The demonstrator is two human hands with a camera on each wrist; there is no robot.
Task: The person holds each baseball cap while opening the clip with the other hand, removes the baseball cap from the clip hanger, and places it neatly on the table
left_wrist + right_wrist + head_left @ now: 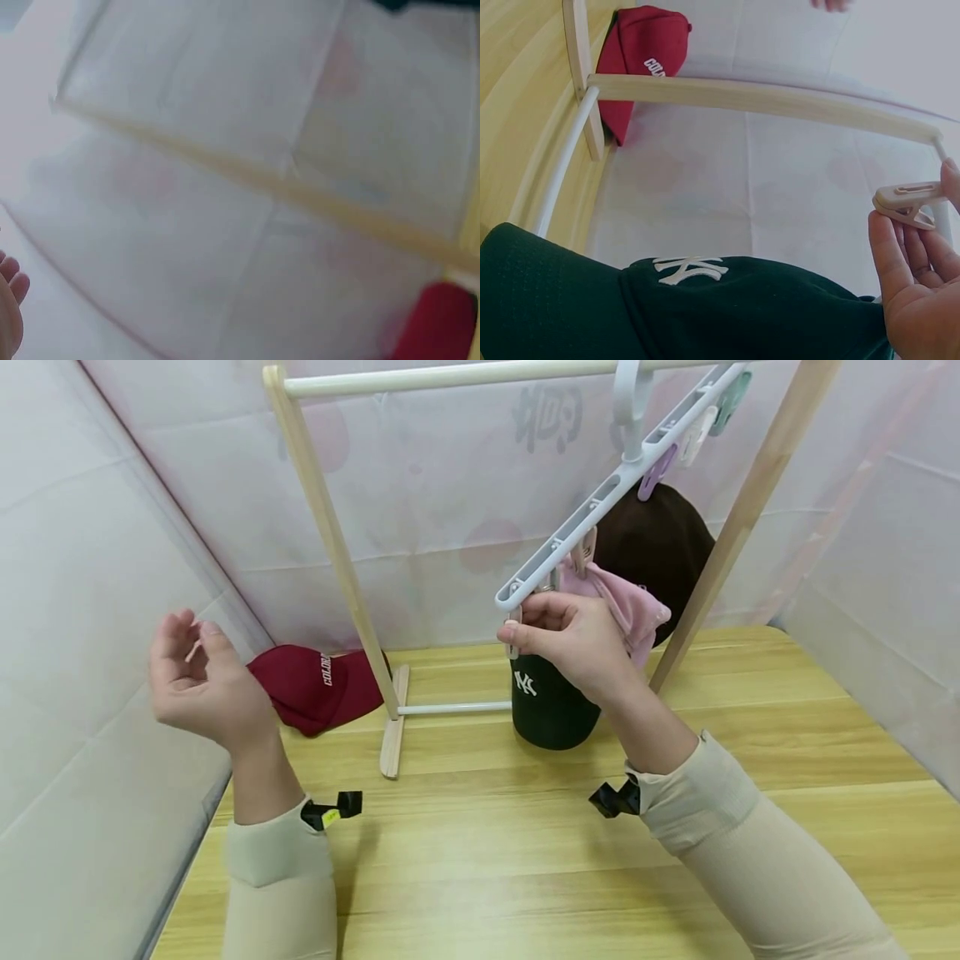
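A white clip hanger point(600, 497) hangs tilted from the top rod of a wooden rack point(330, 539). My right hand point(564, 642) pinches a beige clip point(513, 628) at the hanger's low end; the same clip point(907, 204) sits between thumb and fingers in the right wrist view. Just under that hand is a dark green NY cap point(550, 703), point(705, 307); whether the clip grips it is hidden. A pink cap point(626, 602) and a dark brown cap point(660, 547) hang from other clips. My left hand point(197, 681) is raised at the left, loosely curled and holding nothing.
A dark red cap point(315, 687) lies on the wooden table point(525, 860) by the rack's left foot point(393, 727). White fabric walls point(90, 610) close in on the left, back and right. The rack's low white rod point(453, 708) runs behind the green cap.
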